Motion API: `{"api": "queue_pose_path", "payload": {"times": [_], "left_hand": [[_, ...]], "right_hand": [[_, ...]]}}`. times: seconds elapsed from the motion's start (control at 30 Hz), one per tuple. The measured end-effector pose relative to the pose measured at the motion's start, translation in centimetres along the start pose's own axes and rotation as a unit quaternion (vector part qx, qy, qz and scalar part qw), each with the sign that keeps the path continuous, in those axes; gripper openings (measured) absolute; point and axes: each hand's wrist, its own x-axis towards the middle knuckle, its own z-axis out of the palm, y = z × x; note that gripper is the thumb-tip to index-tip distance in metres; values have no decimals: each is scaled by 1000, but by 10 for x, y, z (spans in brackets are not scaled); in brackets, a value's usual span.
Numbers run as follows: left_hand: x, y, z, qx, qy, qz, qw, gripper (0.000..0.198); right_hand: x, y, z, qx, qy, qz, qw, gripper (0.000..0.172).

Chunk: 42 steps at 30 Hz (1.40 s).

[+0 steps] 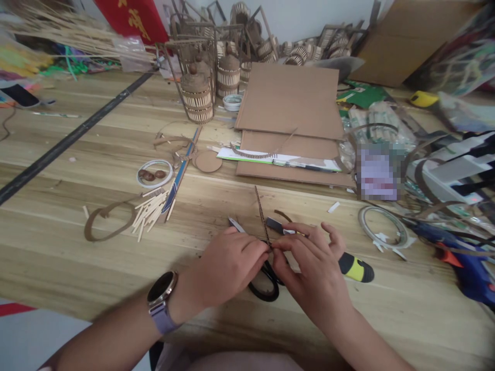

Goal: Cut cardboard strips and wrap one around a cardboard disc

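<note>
My left hand (235,263) and my right hand (311,265) meet low in the middle of the view, both with fingers pinched on a thin strip of corrugated cardboard (261,212). The strip's free end points away from me over the table. Scissors (263,298) with black handles lie beneath my hands, their blade tip showing past my left hand. Under my right hand lies a utility knife (358,269) with a yellow and black handle, partly hidden. A short curved brown strip (284,214) rests just beyond it.
On the left are small wooden sticks (149,211), a brown strip loop (91,226) and a tape ring (170,172) around brown beads (150,175). Cardboard sheets (290,103) lie ahead, lantern-like models (196,98) behind. At right are a tape roll (361,219) and blue glue gun (474,270).
</note>
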Motion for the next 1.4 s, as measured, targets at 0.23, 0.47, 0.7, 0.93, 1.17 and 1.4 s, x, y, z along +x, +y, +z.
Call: {"api": "queue_pose_path", "payload": {"times": [0.23, 0.47, 0.7, 0.93, 1.17, 1.4], "left_hand": [[0, -2, -3, -29, -1, -89, 996, 28], [-1, -8, -9, -283, 65, -236, 928, 20], [2, -9, -6, -500, 64, -287, 815, 22], [2, -2, -5, -513, 6, -282, 811, 20], [1, 2, -3, -495, -37, -257, 829, 20], [-1, 2, -3, -471, -57, -231, 849, 22]], "right_hand": [[-3, 1, -4, 4, -6, -8, 1000, 7], [-1, 20, -13, 51, 152, 104, 982, 41], [0, 21, -4, 134, 61, 121, 982, 15], [-2, 5, -1, 49, 31, -88, 994, 27], [-2, 3, -3, 36, 66, -87, 993, 22], [-3, 3, -5, 89, 30, -80, 992, 16]]}}
